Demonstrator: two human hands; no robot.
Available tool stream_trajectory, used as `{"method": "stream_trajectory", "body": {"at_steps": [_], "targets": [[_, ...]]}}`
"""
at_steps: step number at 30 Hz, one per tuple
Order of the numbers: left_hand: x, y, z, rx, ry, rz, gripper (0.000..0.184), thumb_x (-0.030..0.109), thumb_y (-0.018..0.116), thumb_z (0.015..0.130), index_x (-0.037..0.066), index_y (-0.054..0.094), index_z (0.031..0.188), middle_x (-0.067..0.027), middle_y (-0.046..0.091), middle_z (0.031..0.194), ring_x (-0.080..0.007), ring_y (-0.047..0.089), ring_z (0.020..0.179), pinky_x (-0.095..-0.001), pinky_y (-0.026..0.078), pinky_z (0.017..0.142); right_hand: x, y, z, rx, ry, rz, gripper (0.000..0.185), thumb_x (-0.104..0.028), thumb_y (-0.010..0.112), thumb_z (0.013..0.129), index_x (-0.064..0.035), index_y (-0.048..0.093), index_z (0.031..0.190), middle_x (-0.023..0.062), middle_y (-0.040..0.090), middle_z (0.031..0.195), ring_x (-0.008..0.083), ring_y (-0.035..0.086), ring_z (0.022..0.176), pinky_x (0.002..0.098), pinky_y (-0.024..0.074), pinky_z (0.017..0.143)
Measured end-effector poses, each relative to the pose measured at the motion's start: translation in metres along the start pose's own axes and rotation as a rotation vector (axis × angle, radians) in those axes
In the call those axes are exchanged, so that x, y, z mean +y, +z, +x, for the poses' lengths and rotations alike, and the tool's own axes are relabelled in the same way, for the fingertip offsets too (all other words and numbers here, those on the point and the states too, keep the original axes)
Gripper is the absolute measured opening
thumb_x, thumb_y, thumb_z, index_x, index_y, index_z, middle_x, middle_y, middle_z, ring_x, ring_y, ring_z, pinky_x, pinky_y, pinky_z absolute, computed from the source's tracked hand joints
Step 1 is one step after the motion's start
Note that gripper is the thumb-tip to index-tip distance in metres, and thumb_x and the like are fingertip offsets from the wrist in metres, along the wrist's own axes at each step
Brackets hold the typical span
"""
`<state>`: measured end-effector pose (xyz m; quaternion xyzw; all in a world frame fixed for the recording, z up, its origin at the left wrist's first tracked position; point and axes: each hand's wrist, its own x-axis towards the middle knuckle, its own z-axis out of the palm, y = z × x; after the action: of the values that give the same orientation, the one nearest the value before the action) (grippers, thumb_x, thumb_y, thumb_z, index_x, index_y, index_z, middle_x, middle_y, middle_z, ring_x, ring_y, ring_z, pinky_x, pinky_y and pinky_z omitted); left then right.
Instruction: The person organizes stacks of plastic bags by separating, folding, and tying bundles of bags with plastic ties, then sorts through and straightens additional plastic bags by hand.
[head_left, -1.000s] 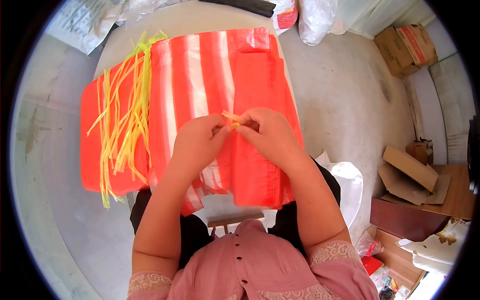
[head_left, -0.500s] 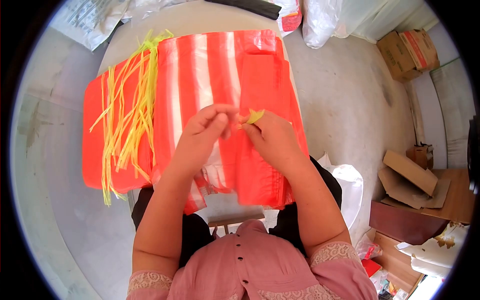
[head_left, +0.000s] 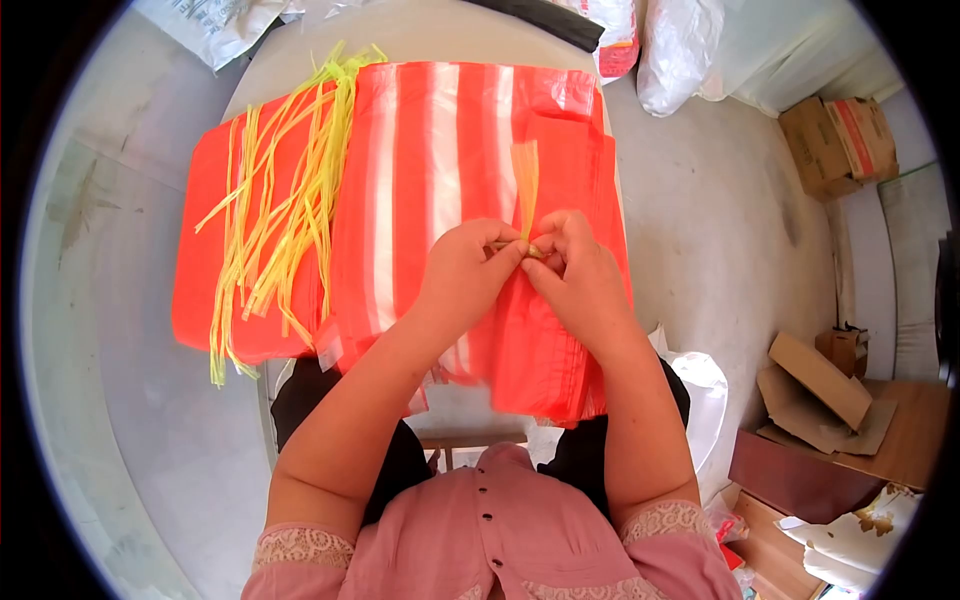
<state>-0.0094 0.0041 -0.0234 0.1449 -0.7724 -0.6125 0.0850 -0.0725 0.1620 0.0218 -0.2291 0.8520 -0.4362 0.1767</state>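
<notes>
A yellow plastic strip [head_left: 526, 180] lies over a folded red plastic bag bundle [head_left: 545, 360], its loose end pointing away from me. My left hand [head_left: 475, 268] pinches the strip at the bundle's middle. Close against it, my right hand [head_left: 580, 280] also has its fingers closed on the strip; a small yellow bit shows between the fingertips. Underneath spreads a stack of red-and-white striped plastic bags [head_left: 410, 170]. Left of my hands, a bunch of loose yellow strips [head_left: 300, 200] drapes over another red stack [head_left: 205, 250].
The bags rest on a pale round-edged table [head_left: 420, 25]. A dark roll [head_left: 540, 22] lies at its far edge. Cardboard boxes [head_left: 835, 145] stand on the floor at right, with an opened carton [head_left: 825, 390] nearer. White plastic bags [head_left: 680, 50] are at the back.
My left hand has moved in to meet the right at the yellow strip. The strip's end now extends visibly beyond my fingers. The whole view has shifted slightly.
</notes>
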Motion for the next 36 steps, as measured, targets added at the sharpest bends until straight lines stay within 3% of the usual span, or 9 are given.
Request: {"method": "stream_trajectory", "body": {"at_steps": [2,5,8,11,14,23,26,32,36], "targets": [[0.006,-0.002,0.0,-0.035,-0.069,-0.084,0.012,0.011,0.067,0.101,-0.001,0.07,0.101,-0.0041,0.071,0.083,-0.0064,0.058,0.071,-0.0255,0.046,0.064,-0.001,-0.001,-0.001,-0.004,-0.045,-0.113,0.016,-0.014,0.065,0.097,-0.0067,0.064,0.112,0.0144,0.072,0.108,0.0353,0.07,0.099,0.0434,0.0562,0.082],[0.007,0.0,0.0,-0.024,0.013,0.137,0.014,0.013,0.066,0.102,-0.001,0.07,0.101,-0.0085,0.072,0.084,-0.0157,0.064,0.072,-0.0308,0.049,0.067,0.008,0.008,-0.001,0.109,-0.231,-0.206,0.02,-0.001,0.069,0.092,-0.0062,0.064,0.11,0.011,0.073,0.102,0.0287,0.07,0.089,0.0379,0.0557,0.077],[0.009,0.001,-0.003,0.028,0.247,0.372,0.015,0.014,0.064,0.101,0.0,0.068,0.1,-0.015,0.07,0.085,-0.0315,0.067,0.079,-0.0393,0.053,0.071,0.012,0.01,0.002,0.178,-0.357,-0.304,0.021,-0.006,0.063,0.093,-0.0093,0.068,0.113,0.0094,0.072,0.105,0.033,0.069,0.099,0.0437,0.0573,0.08],[0.013,0.0,-0.005,-0.004,0.235,0.505,0.014,0.014,0.064,0.1,0.0,0.066,0.1,-0.0194,0.069,0.09,-0.0417,0.065,0.088,-0.0464,0.053,0.076,0.019,0.014,0.005,0.284,-0.534,-0.377,0.028,0.003,0.071,0.085,-0.0063,0.071,0.112,0.0092,0.073,0.104,0.0301,0.07,0.096,0.0408,0.0575,0.08],[0.006,0.0,-0.005,0.033,0.378,0.489,0.014,0.015,0.064,0.098,0.002,0.063,0.093,-0.0174,0.068,0.092,-0.039,0.067,0.088,-0.0498,0.053,0.073,0.02,0.014,0.006,0.275,-0.527,-0.373,0.023,-0.003,0.065,0.09,-0.0082,0.071,0.112,0.0085,0.072,0.106,0.0309,0.068,0.103,0.0431,0.058,0.081],[0.018,-0.008,-0.012,-0.029,0.196,0.315,0.014,0.013,0.066,0.096,0.001,0.069,0.103,-0.0179,0.071,0.094,-0.0373,0.068,0.09,-0.0458,0.053,0.077,0.017,0.009,0.006,0.204,-0.438,-0.322,0.016,-0.004,0.068,0.089,-0.0059,0.072,0.104,0.0103,0.069,0.101,0.0325,0.066,0.101,0.0434,0.0558,0.081],[0.014,-0.005,-0.011,-0.014,0.163,0.234,0.011,0.01,0.066,0.101,0.0,0.067,0.104,-0.0109,0.068,0.083,-0.0189,0.062,0.071,-0.0318,0.051,0.068,0.014,0.009,0.005,0.216,-0.434,-0.272,0.014,-0.005,0.067,0.091,-0.0055,0.072,0.104,0.0107,0.069,0.102,0.0327,0.066,0.1,0.0437,0.0554,0.081],[-0.001,-0.001,-0.005,-0.013,0.09,0.177,0.011,0.011,0.063,0.103,0.0,0.067,0.105,-0.0058,0.065,0.08,-0.0117,0.06,0.068,-0.0291,0.05,0.064,0.012,0.01,0.003,0.213,-0.357,-0.182,0.018,-0.007,0.067,0.092,-0.0053,0.071,0.109,0.0115,0.072,0.107,0.0316,0.069,0.099,0.0426,0.056,0.085],[0.0,-0.002,-0.003,-0.02,0.081,0.154,0.012,0.011,0.061,0.104,0.0,0.066,0.105,-0.0058,0.065,0.08,-0.0114,0.06,0.068,-0.0286,0.05,0.064,0.003,0.004,0.003,0.038,-0.066,0.051,0.02,-0.006,0.065,0.092,-0.0046,0.069,0.112,0.0129,0.072,0.109,0.0304,0.069,0.101,0.0408,0.0558,0.088]]}}
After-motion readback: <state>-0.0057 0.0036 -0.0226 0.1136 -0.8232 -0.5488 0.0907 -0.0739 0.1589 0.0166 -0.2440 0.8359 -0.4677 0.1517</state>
